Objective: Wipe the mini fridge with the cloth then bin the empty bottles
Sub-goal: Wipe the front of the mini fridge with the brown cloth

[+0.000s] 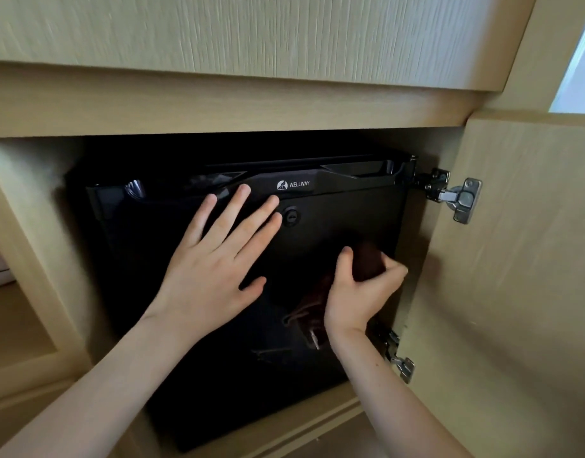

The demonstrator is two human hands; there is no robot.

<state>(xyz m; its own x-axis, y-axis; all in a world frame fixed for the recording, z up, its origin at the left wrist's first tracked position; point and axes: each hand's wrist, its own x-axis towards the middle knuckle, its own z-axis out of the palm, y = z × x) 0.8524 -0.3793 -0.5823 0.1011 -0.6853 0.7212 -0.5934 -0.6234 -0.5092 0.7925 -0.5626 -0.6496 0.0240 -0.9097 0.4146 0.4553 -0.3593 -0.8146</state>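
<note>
Fridge point(198, 375) door mid-wipe: my right hand point(357, 299) gripping cloth point(367, 262), left hand point(211, 269) flat bracing. Next: cover rest, I reckon.

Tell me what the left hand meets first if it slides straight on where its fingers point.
The left hand lies flat on the mini fridge door, fingers pointing up-right. It would likely first meet the glossy top trim, left of the WELLWAY logo.

The cloth point(367, 262) is partly hidden by the right hand point(357, 302) against the mini fridge point(218, 391), whose sides are lost in shadow; right of the mini fridge, the cupboard door point(516, 259) is cut off by the frame.
</note>
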